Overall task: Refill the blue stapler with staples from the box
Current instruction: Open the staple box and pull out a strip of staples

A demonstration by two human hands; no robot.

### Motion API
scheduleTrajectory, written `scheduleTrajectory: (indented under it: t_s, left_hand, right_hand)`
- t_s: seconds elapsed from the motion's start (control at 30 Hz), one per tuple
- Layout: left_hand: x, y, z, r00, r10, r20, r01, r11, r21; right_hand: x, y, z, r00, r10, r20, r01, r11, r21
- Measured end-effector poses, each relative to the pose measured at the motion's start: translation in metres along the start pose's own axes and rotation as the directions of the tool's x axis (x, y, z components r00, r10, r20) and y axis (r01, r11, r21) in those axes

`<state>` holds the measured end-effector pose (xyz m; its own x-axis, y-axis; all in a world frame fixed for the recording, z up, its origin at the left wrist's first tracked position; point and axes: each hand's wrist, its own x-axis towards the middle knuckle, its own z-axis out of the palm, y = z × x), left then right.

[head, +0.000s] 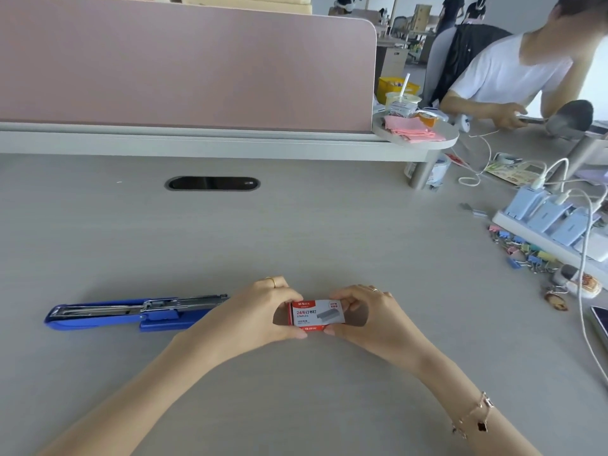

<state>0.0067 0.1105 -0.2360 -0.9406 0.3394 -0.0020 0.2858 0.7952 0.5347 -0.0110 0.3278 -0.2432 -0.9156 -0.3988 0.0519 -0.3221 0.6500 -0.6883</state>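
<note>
A small red and white staple box (316,315) sits between both my hands at the near middle of the desk. My left hand (260,312) pinches its left end and my right hand (365,315) pinches its right end. The box looks closed. The blue stapler (131,314) lies flat on the desk to the left, swung fully open with its metal staple channel facing up. Its right end runs behind my left hand. No loose staples show.
A pink divider (184,60) with a shelf closes off the back. A cable slot (212,184) sits mid-desk. At the right are a power strip with chargers (546,222), white cables, several coloured binder clips (523,250) and a phone edge (600,324). A person sits far right.
</note>
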Motion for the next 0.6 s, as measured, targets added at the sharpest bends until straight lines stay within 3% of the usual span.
scheduleTrajectory:
  t_s: [0.6]
  left_hand:
    - [-0.006,0.003,-0.012,1.0,0.009,0.026,-0.012,0.991,0.134]
  right_hand:
    - [-0.002,0.005,-0.022,0.994,0.041,0.102,-0.042,0.999,0.01]
